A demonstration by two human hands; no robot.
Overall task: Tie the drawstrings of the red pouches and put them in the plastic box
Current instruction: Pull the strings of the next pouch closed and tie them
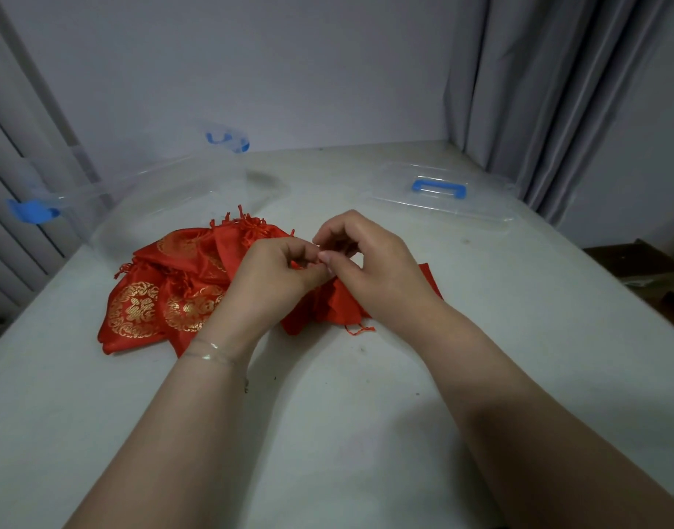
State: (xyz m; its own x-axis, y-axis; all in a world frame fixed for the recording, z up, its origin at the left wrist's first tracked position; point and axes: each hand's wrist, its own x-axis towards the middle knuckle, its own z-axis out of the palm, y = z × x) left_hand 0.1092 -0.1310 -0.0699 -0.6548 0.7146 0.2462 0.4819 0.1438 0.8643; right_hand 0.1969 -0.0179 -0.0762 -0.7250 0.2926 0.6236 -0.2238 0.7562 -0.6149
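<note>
the tying step looks to be in hand. both hands meet over 1 red pouch (329, 301) lying on the white worktop (328, 414): the left hand (274, 273) and right hand (366, 261) have fingers curled, pinching what seems to be its red drawstring (298, 264) between the fingertips. a loose cord end (360, 331) trails from the pouch toward the camera. a pile of more pouches (167, 295) sits just left of the hands. the clear plastic box (167, 192), with blue clips, stands behind the pile; its lid (442, 192) lies apart at right. next, judging by this, the knot needs pulling snug, then the pouch goes into the box. gold round emblems mark the pouches; their characters are too blurred to read.
</note>
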